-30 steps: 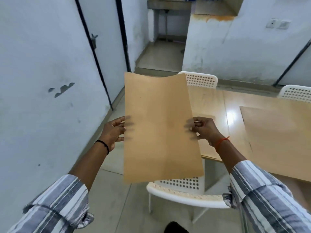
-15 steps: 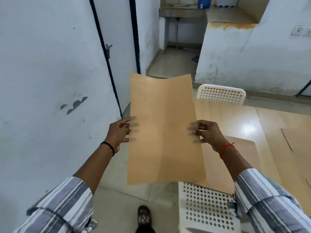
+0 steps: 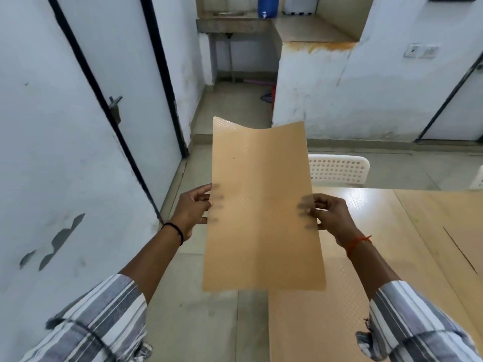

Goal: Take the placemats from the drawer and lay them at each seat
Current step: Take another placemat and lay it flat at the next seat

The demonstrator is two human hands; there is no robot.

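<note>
Your left hand (image 3: 192, 209) pinches the placemat's (image 3: 261, 205) left edge, fingers curled behind. The mat hangs in the air, sagging along its middle, left of the surface (image 3: 379, 231). Your right hand (image 3: 328, 214) pinches the right edge. Lower it flat, squared to the surface edge.

Single head cam, wide-angle; looks fwd & down, close over both hands, table edge (image 3: 366, 205) at right.
</note>
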